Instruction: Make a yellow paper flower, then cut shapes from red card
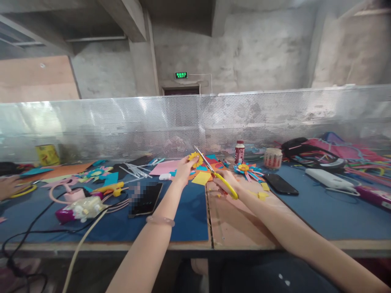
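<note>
My left hand (185,167) pinches a small yellow paper piece with a jagged, fringed edge (195,158) above the middle of the table. In my right hand (227,181) is a pair of scissors with yellow handles (231,190), its blades angled up and to the left beside the yellow piece. Whether the blades touch the paper I cannot tell. A square of yellow paper (201,178) lies just below the scissors. To the right sits a blue and pink paper flower with a yellow centre (243,167). Yellow offcuts (262,195) are scattered near my right wrist.
A dark phone (281,184) lies right, another phone (152,197) left. A glue gun (111,188), a power strip (82,208) and cables crowd the left. A red-capped bottle (240,152) and a jar (273,158) stand behind. Another person's hand (8,187) is at far left.
</note>
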